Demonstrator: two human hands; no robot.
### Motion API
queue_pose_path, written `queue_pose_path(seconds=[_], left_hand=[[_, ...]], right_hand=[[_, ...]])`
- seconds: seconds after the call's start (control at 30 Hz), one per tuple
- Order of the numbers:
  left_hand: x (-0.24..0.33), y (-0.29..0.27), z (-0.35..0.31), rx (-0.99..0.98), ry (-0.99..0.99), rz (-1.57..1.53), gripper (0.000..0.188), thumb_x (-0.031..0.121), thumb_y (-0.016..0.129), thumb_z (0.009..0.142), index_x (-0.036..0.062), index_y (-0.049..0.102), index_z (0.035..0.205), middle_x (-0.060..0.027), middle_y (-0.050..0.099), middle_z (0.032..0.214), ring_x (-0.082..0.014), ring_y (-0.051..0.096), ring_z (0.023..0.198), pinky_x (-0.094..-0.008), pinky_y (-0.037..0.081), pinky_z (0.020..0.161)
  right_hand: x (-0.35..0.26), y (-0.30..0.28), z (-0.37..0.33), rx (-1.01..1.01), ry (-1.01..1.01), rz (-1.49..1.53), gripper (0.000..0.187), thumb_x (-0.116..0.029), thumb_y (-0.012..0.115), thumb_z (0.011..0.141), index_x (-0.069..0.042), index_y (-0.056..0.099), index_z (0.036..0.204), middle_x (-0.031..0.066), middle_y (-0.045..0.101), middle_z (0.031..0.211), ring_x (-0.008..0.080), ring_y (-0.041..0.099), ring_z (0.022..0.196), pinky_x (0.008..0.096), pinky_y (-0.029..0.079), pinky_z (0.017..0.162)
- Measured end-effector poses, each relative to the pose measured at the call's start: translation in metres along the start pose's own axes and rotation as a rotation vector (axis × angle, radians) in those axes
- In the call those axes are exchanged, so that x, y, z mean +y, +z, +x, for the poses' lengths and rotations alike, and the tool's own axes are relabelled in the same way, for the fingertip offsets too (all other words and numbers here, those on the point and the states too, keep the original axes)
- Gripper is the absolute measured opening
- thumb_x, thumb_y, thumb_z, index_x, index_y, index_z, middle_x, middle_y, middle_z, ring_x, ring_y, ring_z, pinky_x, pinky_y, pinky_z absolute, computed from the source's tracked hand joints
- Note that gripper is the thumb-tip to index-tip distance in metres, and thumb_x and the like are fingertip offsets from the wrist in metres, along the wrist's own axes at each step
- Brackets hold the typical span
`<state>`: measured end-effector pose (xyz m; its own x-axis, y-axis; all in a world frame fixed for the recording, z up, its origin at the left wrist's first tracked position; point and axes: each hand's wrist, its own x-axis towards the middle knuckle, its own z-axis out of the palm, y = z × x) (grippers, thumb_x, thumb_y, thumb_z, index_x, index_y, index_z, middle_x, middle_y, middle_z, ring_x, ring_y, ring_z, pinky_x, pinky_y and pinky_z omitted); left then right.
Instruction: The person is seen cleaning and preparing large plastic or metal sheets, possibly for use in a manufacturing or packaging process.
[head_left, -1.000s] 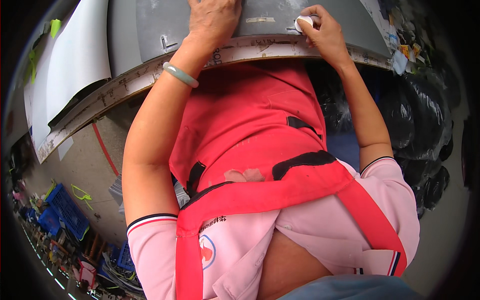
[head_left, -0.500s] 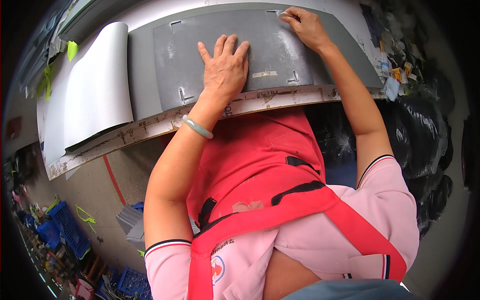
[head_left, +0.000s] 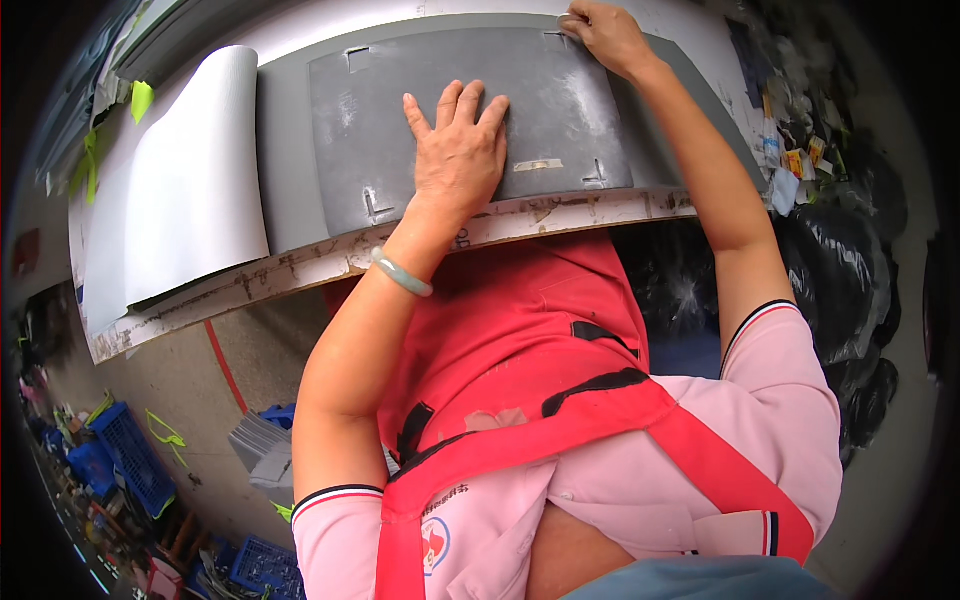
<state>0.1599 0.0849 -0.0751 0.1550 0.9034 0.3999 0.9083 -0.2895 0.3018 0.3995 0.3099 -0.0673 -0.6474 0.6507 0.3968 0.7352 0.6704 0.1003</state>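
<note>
A dark grey template sheet (head_left: pixel 545 110) lies flat on a larger grey sheet (head_left: pixel 290 160). The template has L-shaped slots near its corners, whitish smears and a strip of tape near its front edge. My left hand (head_left: pixel 460 150) presses on the template's middle, palm down with fingers spread. At the template's far right edge, beside a corner slot, my right hand (head_left: pixel 608 40) pinches a small whitish piece (head_left: pixel 564 17) that looks like chalk. Most of that piece is hidden by the fingers.
A curled white sheet (head_left: pixel 195 170) covers the left of the white worktable, whose worn front edge (head_left: pixel 290 260) runs before me. Scraps (head_left: pixel 800 165) and black plastic bags (head_left: pixel 835 265) crowd the right side. Blue crates (head_left: pixel 135 455) stand on the floor at lower left.
My right hand has moved slightly up and left, to the template's far edge, with the whitish piece. My left hand stays spread on the template, which sits slightly lower in view.
</note>
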Motion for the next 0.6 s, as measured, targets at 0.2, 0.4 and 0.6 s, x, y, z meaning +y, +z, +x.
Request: queue_pose_path(seconds=[0.2, 0.4, 0.6], left_hand=[[-0.005, -0.001, -0.005, -0.001, -0.019, 0.011, 0.033, 0.022, 0.059, 0.099, 0.0186, 0.063, 0.132, -0.0078, 0.056, 0.142, -0.0303, 0.046, 0.14, -0.0726, 0.025, 0.114], [-0.01, 0.0, -0.008, 0.004, -0.035, 0.011, 0.034, 0.024, 0.059, 0.099, 0.0185, 0.063, 0.133, -0.0079, 0.056, 0.142, -0.0306, 0.046, 0.14, -0.0728, 0.024, 0.115], [-0.009, 0.002, -0.01, 0.014, -0.039, 0.017, 0.034, 0.025, 0.059, 0.099, 0.0187, 0.064, 0.133, -0.0084, 0.057, 0.142, -0.0304, 0.046, 0.14, -0.0738, 0.023, 0.114]], right_hand=[[-0.039, -0.029, -0.008, 0.034, 0.427, 1.216, 0.011, -0.009, 0.059, 0.092, 0.0, 0.06, 0.099, 0.0077, 0.067, 0.072, 0.0147, 0.064, 0.056, 0.0309, 0.053, 0.049], [-0.053, -0.047, 0.032, -0.441, 0.702, 0.569, 0.016, -0.006, 0.058, 0.09, 0.0, 0.058, 0.105, 0.0092, 0.066, 0.07, 0.0151, 0.064, 0.054, 0.0322, 0.052, 0.047], [-0.077, -0.044, 0.051, -0.193, 0.658, 0.892, 0.018, -0.016, 0.067, 0.095, 0.001, 0.068, 0.102, 0.0062, 0.066, 0.07, 0.0126, 0.063, 0.057, 0.0294, 0.053, 0.049]])
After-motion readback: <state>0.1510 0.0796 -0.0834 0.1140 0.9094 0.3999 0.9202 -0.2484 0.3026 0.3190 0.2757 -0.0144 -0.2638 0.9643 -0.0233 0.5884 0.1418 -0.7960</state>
